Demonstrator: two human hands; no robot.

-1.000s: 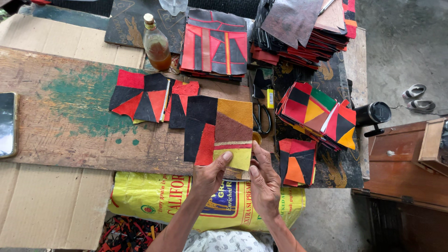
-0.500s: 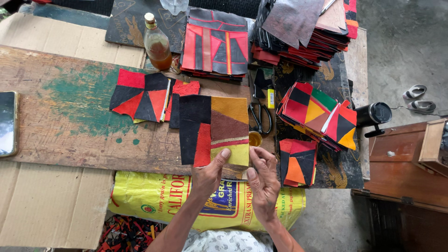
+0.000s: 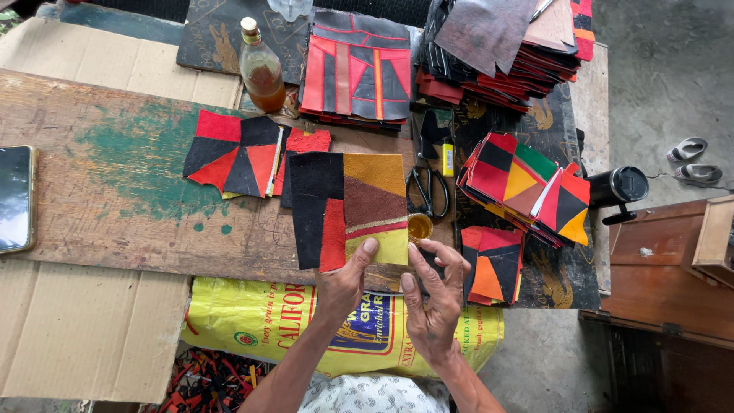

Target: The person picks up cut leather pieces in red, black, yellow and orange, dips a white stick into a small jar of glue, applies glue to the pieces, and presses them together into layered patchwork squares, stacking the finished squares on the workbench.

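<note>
A leather patchwork piece in black, red, brown, mustard and yellow lies on the worn wooden board. My left hand grips its lower edge, thumb pressed on the yellow patch. My right hand hovers just right of that corner, fingers spread and holding nothing. Its fingertips are close to a small cup of amber liquid. Left of the piece lies a smaller red and black patchwork piece.
Scissors and a small yellow tube lie right of the piece. Stacks of patchwork squares, an amber bottle, a phone, a yellow sack, a black cylinder and a wooden cabinet surround the board.
The patchwork piece slid slightly left and away from me. My right hand came off its lower edge and spread its fingers; my left thumb stays on it.
</note>
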